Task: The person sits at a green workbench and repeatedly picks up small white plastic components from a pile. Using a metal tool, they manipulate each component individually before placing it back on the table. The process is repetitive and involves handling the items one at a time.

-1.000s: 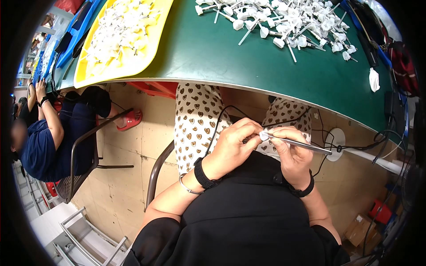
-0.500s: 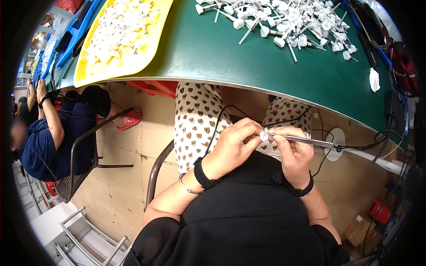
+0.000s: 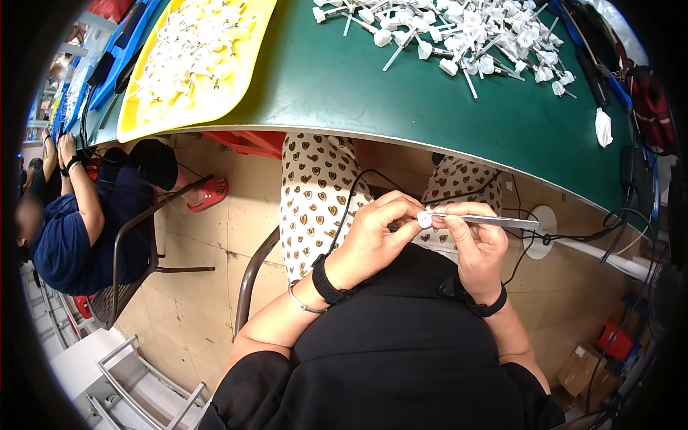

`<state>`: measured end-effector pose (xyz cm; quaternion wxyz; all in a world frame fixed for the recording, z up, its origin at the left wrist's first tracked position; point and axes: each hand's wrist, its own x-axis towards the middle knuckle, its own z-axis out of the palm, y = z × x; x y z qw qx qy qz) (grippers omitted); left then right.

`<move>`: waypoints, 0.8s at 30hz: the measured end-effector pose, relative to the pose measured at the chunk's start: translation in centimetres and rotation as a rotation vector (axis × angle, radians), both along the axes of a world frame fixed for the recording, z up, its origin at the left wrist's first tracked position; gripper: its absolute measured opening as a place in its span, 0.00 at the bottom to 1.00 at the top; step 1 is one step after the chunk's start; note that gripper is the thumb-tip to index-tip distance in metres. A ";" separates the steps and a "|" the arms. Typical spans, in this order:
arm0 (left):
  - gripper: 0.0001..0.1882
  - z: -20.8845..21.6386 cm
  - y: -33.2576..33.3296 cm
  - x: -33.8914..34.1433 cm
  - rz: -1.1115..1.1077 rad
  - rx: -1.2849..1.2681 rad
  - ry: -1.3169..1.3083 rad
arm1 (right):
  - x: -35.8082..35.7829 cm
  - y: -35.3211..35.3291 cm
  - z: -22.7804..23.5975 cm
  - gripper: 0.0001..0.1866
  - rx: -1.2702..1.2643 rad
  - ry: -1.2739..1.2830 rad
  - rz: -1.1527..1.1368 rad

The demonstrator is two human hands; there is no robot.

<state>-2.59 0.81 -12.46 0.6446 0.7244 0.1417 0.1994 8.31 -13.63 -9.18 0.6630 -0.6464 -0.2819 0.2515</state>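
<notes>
From where I stand, I see the person sitting at the green table [image 3: 322,97], with both hands brought close together above the lap, away from the table top. The left hand [image 3: 380,229] is pinching a small white piece [image 3: 425,220] between the thumb and the bent forefinger. The right hand [image 3: 477,240] is closed around a slender metal tool [image 3: 522,223], perhaps tweezers, which lies almost level and points toward the left. Its working tip meets the white piece, or is just beside it; at this size I cannot tell which.

In my judgement, the step in hand is a fine one: one single piece is being worked with the tool's tip, while the left fingers serve as a holder. The next move, I think, calls for a steady left pinch and only a small, gentle motion of the right fingers, because the piece is light and could easily turn or slip out.

On the table there is a loose pile of white-headed pieces [image 3: 494,43] with thin stems, and at the left a yellow tray [image 3: 153,129] carries many similar ones. A lone white piece [image 3: 603,127] lies near the right edge.
</notes>
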 end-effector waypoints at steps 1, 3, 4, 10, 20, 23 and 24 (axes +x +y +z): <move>0.03 0.0 0.0 0.0 -0.002 0.003 0.000 | 0.0 0.0 0.0 0.05 -0.002 -0.009 -0.001; 0.03 -0.1 0.0 0.0 -0.007 0.008 -0.001 | 0.0 0.0 0.0 0.05 -0.005 -0.026 -0.004; 0.03 -0.1 0.0 -0.1 -0.006 0.012 -0.004 | 0.0 0.0 0.0 0.05 -0.006 -0.030 -0.001; 0.04 -0.3 0.0 0.0 -0.003 0.044 -0.030 | 0.0 -0.1 -0.1 0.05 -0.012 -0.057 0.005; 0.04 -0.4 -0.1 0.1 0.031 0.130 -0.044 | -0.1 0.0 -0.2 0.05 -0.034 -0.097 -0.006; 0.05 -0.3 -0.1 0.1 0.042 0.184 -0.034 | -0.1 0.0 -0.1 0.05 -0.042 -0.089 -0.008; 0.05 -0.2 -0.1 0.1 0.046 0.207 -0.029 | -0.1 0.0 -0.1 0.05 -0.045 -0.086 -0.008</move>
